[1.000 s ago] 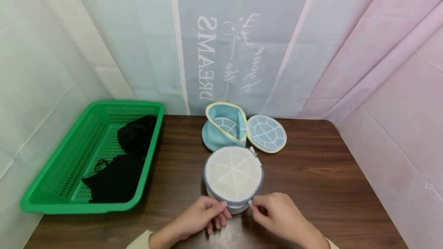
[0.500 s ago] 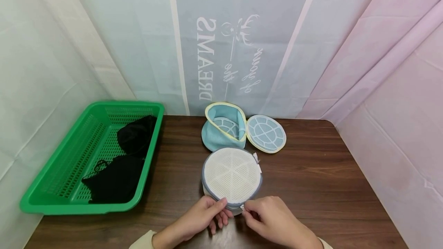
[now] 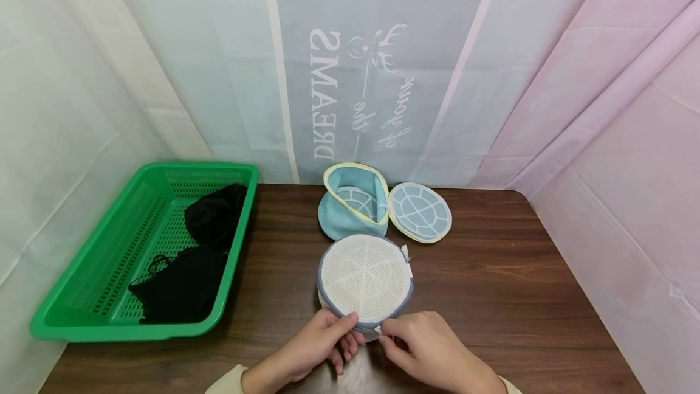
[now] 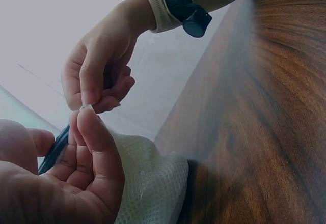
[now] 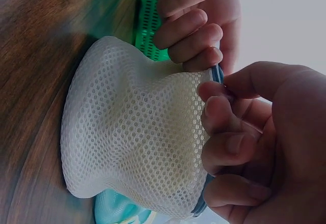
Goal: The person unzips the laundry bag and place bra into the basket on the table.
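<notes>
A round white mesh laundry bag with a blue-grey zipped rim stands on the table in front of me, its lid lying over the top. At the near edge my left hand pinches the rim, thumb on the lid side and fingers beneath. Just to the right, my right hand pinches the zipper pull. In the right wrist view the mesh side wall is creased inward, and both hands' fingertips meet closely at the blue zipper.
Behind the white bag sits a light-blue mesh bag with yellow trim, its round lid folded open to the right. A green plastic basket at left holds black cloth items. Curtains rise behind the wooden table.
My right hand has drawn the zipper pull leftward along the near rim, closer to the left hand. The white bag has shifted slightly left and toward me. My left hand keeps its grip.
</notes>
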A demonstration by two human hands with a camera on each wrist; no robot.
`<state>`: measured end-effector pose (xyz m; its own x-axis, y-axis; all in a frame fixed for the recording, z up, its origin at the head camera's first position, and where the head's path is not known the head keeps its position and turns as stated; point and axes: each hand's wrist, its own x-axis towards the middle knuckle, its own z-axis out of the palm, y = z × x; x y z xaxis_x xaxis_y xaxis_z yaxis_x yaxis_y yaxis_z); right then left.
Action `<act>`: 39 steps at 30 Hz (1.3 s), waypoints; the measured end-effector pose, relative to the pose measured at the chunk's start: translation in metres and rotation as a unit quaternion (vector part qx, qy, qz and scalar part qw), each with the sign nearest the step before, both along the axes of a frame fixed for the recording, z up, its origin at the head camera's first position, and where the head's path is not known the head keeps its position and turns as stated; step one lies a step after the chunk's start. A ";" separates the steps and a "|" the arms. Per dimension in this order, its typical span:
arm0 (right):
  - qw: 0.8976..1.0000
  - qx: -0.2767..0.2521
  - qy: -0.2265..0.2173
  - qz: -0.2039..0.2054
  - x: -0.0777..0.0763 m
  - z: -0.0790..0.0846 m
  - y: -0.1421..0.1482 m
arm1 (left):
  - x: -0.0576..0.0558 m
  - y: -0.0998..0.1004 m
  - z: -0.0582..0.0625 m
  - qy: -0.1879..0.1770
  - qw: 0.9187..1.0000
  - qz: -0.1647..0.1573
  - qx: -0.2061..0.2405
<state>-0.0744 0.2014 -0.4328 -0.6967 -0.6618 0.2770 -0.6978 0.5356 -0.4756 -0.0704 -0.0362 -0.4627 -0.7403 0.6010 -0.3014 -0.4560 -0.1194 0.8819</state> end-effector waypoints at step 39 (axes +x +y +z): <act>0.995 0.028 0.092 -0.018 -0.003 0.005 0.003 | -0.003 -0.003 0.000 0.015 1.000 0.003 0.001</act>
<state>-0.0771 0.2042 -0.4279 -0.6620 -0.6545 0.3653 -0.7495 0.5844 -0.3111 -0.0733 -0.0394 -0.4622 -0.7521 0.5977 -0.2776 -0.4289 -0.1241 0.8948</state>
